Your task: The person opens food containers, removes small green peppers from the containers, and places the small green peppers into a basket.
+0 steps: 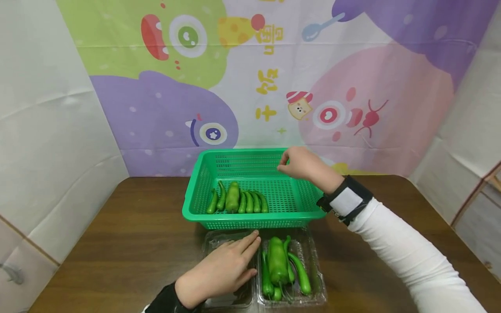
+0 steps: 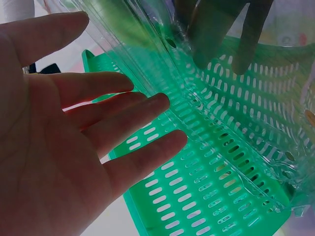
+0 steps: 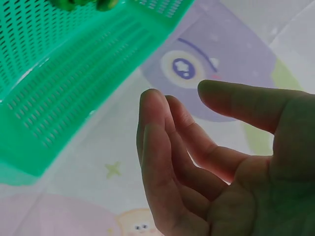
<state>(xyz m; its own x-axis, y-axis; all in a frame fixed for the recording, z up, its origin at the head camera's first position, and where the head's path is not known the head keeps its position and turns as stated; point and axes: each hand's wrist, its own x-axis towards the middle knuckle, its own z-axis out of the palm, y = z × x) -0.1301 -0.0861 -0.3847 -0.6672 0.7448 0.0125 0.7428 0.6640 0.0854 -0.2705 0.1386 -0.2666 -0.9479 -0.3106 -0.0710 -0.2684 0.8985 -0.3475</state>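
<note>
My left hand (image 1: 223, 267) lies over the left half of a clear plastic clamshell box (image 1: 318, 261), its fingers straight and nothing gripped. In the left wrist view its fingers (image 2: 142, 115) extend beside the transparent plastic. The right half of the box holds several green peppers (image 1: 278, 261), one much thicker than the others. Behind it stands a green slotted basket (image 1: 254, 220), where several peppers (image 1: 232, 198) lie side by side in a row. Over the basket's back right rim hovers my right hand (image 1: 303, 164). Its fingers bend loosely, with the thumb apart and nothing between them.
The basket and the box stand on a brown wooden table (image 1: 129, 243), the box nearer to me. A cartoon-printed cloth (image 1: 270, 130) hangs right behind the basket. White cloth panels (image 1: 47, 108) close in both sides.
</note>
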